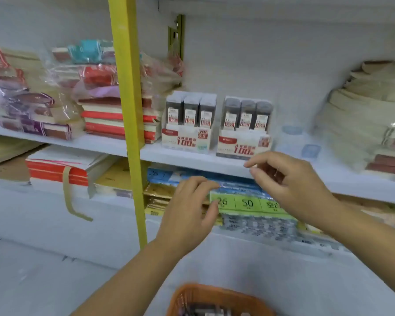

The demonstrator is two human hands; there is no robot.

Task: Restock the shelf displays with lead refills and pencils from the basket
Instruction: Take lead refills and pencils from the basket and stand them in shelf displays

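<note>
Left hand (192, 201) and right hand (290, 179) were empty, fingers loosely curled, below the two lead refill displays (244, 133) on the shelf (192, 159). Basket (217, 289) sat at the bottom edge, contents blurred. Judgement: refill cases light, stiff, slick; pinch the narrow sides.

Left hand (189, 208), right hand (292, 185) hover below displays (242, 142).

White shelf (183, 158): lead-refill displays (187, 124), notebooks (114, 120).
</note>
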